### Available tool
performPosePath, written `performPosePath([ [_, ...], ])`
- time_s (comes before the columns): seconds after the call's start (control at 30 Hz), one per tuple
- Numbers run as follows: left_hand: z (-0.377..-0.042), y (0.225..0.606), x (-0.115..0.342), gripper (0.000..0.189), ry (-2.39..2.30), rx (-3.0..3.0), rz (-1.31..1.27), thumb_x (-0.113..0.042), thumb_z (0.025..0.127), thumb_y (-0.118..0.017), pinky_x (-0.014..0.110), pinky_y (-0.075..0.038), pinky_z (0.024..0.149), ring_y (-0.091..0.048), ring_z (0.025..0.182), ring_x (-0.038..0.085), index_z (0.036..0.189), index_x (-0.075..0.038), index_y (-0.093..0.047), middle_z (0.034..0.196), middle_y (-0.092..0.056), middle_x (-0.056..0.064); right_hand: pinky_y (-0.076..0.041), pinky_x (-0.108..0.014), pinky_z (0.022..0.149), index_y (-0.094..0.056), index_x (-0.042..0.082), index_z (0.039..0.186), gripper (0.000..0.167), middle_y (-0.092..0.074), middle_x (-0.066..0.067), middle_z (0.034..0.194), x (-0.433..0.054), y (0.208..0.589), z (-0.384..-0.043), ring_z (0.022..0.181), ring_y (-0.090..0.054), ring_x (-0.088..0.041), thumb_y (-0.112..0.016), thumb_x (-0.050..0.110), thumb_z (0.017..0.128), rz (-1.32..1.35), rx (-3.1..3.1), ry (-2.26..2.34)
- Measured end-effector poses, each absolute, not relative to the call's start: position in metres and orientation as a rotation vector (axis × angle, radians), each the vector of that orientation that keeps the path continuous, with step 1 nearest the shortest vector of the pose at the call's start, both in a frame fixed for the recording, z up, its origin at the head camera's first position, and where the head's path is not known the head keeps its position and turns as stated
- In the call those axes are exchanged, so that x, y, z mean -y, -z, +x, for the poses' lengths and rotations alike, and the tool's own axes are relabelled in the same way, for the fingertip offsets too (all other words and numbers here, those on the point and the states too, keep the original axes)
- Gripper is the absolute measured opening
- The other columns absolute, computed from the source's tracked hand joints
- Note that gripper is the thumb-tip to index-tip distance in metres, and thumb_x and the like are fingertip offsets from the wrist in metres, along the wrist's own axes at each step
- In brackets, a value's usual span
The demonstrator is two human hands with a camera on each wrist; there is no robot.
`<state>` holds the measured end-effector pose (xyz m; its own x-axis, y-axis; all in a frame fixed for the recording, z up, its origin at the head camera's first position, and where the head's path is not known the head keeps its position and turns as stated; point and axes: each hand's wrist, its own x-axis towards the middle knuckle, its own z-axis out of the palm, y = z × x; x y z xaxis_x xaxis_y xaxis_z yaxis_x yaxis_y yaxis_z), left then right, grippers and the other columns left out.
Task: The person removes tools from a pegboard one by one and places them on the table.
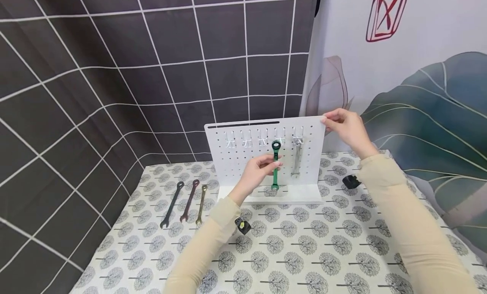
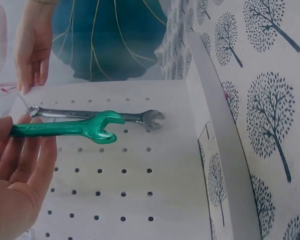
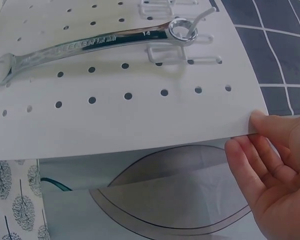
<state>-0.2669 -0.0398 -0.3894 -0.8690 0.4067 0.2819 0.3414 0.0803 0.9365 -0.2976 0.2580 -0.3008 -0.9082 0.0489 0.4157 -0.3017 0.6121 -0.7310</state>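
Observation:
A green combination wrench is pinched around its middle by my left hand, ring end up and open end down, in front of the white pegboard. The left wrist view shows the green wrench's open jaw overlapping a silver wrench. That silver wrench hangs by its ring end on the rightmost hook. My right hand pinches the board's upper right corner between thumb and fingers.
Several wire hooks line the board's upper part. Left of the board a dark wrench, a reddish wrench and a brass-coloured wrench lie on the tree-patterned cloth. A dark gridded curtain stands behind.

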Motion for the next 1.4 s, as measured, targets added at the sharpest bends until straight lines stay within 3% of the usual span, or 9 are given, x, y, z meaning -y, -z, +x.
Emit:
performPosePath([
  [0.37, -0.267, 0.380, 0.073, 0.037, -1.956, -2.357, 0.737, -0.020, 0.097, -0.068, 0.033, -0.061, 0.082, -0.070, 0.097, 0.027, 0.124, 0.005, -0.065, 0.108, -0.074, 0.012, -0.048, -0.018, 0.075, -0.069, 0.003, 0.117, 0.037, -0.074, -0.001, 0.092, -0.258, 0.303, -0.298, 0.077, -0.069, -0.013, -0.069, 0.034, 0.097, 0.190, 2.430, -1.234],
  [0.6, -0.266, 0.367, 0.093, 0.034, -1.965, -2.437, 0.740, -0.018, 0.098, -0.067, 0.034, -0.061, 0.082, -0.070, 0.094, 0.025, 0.123, 0.004, -0.066, 0.111, -0.073, 0.014, -0.048, -0.020, 0.077, -0.067, 0.002, 0.118, 0.038, -0.074, -0.003, 0.092, -0.260, 0.300, -0.298, 0.071, -0.064, 0.000, -0.068, 0.034, 0.098, 0.206, 2.431, -1.238],
  [0.73, -0.265, 0.360, 0.106, 0.032, -1.969, -2.469, 0.732, -0.017, 0.099, -0.066, 0.035, -0.061, 0.083, -0.071, 0.094, 0.022, 0.123, 0.003, -0.067, 0.117, -0.071, 0.017, -0.048, -0.019, 0.075, -0.068, 0.002, 0.118, 0.036, -0.073, -0.005, 0.092, -0.260, 0.300, -0.298, 0.074, -0.066, -0.007, -0.068, 0.032, 0.098, 0.212, 2.434, -1.222],
  [0.93, -0.263, 0.351, 0.125, 0.034, -1.977, -2.542, 0.694, -0.018, 0.097, -0.068, 0.035, -0.060, 0.083, -0.071, 0.087, 0.016, 0.123, 0.003, -0.067, 0.106, -0.073, 0.019, -0.048, -0.019, 0.073, -0.068, 0.002, 0.117, 0.034, -0.073, -0.010, 0.094, -0.259, 0.301, -0.297, 0.081, -0.070, -0.022, -0.068, 0.030, 0.098, 0.213, 2.444, -1.208],
  [0.97, -0.259, 0.347, 0.127, 0.032, -1.984, -2.546, 0.685, -0.016, 0.098, -0.068, 0.037, -0.060, 0.084, -0.071, 0.088, 0.020, 0.122, 0.005, -0.067, 0.108, -0.072, 0.021, -0.049, -0.018, 0.073, -0.068, 0.002, 0.117, 0.034, -0.073, -0.010, 0.095, -0.259, 0.302, -0.297, 0.082, -0.070, -0.024, -0.068, 0.030, 0.098, 0.211, 2.445, -1.208],
  [1.17, -0.256, 0.338, 0.144, 0.029, -2.017, -2.574, 0.684, -0.009, 0.098, -0.067, 0.037, -0.060, 0.084, -0.071, 0.089, 0.024, 0.120, 0.009, -0.066, 0.119, -0.067, 0.026, -0.048, -0.020, 0.075, -0.068, 0.002, 0.117, 0.035, -0.073, -0.010, 0.096, -0.259, 0.303, -0.298, 0.077, -0.068, -0.013, -0.068, 0.031, 0.098, 0.208, 2.444, -1.215],
  [1.4, -0.256, 0.331, 0.165, 0.029, -2.078, -2.584, 0.674, -0.010, 0.097, -0.068, 0.032, -0.060, 0.082, -0.070, 0.086, 0.010, 0.119, 0.009, -0.066, 0.126, -0.065, 0.024, -0.048, -0.022, 0.076, -0.068, 0.002, 0.117, 0.035, -0.073, -0.009, 0.093, -0.259, 0.302, -0.299, 0.079, -0.069, -0.020, -0.068, 0.032, 0.098, 0.201, 2.443, -1.218],
])
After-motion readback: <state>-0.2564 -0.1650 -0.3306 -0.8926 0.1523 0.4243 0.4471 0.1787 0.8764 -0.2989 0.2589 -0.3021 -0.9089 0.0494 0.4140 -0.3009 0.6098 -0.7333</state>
